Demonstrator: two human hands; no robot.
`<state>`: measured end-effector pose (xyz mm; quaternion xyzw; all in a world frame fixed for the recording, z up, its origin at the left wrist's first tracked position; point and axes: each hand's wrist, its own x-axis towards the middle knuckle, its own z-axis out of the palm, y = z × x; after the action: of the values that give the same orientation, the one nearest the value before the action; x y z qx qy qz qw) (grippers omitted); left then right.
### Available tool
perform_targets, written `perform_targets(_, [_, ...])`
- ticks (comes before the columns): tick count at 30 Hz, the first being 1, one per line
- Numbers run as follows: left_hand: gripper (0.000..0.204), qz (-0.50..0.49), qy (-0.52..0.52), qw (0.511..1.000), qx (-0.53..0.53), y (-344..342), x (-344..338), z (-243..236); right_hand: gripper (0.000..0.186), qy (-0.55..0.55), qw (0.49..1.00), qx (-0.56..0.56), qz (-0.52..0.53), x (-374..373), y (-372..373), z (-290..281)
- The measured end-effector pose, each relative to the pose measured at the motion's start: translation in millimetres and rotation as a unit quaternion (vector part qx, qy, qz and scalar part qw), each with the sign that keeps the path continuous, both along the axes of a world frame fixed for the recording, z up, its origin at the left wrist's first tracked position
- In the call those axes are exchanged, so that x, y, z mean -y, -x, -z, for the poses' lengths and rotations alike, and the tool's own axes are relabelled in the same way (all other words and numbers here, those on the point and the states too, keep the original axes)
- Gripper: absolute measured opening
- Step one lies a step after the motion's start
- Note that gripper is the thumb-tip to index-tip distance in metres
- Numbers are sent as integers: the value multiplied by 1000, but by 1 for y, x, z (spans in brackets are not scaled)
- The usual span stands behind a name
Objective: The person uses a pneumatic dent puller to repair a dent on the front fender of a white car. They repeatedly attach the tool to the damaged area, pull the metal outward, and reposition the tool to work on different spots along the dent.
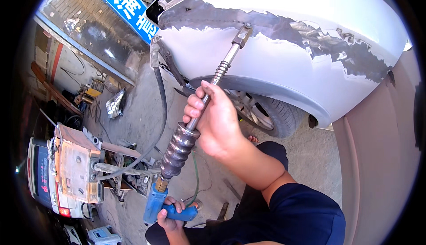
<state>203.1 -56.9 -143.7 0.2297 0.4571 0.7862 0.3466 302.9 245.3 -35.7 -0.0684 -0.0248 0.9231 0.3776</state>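
With my left hand (172, 212) I grip the blue pistol handle (184, 213) of a slide-hammer dent puller at the bottom. My right hand (214, 118) is wrapped round its steel shaft, just above a heavy ribbed weight (178, 151). Farther up the shaft sits a small spring (221, 71). The tool slants up to the right, its blocky metal tip (243, 35) over the bare dark metal band (270, 22) on a white car fender (284, 69). Whether the tip touches the panel, I cannot tell.
A thick black cable (160, 98) hangs from a clamp (154, 54) at the fender's left edge. The car wheel (266, 114) stands below the fender. At left are a worn metal-cased machine (75, 165) and a white vehicle (64, 196). A thin green hose (196, 174) lies on the floor.
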Motion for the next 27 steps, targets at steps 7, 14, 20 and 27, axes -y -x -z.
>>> perform_targets(7, [34,-1,20,1000,5,7,0,-7,46,-55,995,-59,-52,-19,6,1])
perform_targets(14, [36,44,53,993,-91,19,0,7,48,-312,759,-553,-146,-52,40,46])
perform_targets(20, [36,21,12,998,54,36,-4,6,42,-35,998,45,29,-7,20,-3])
perform_targets(27, [36,37,25,998,39,92,12,16,39,-37,998,18,46,25,34,6])
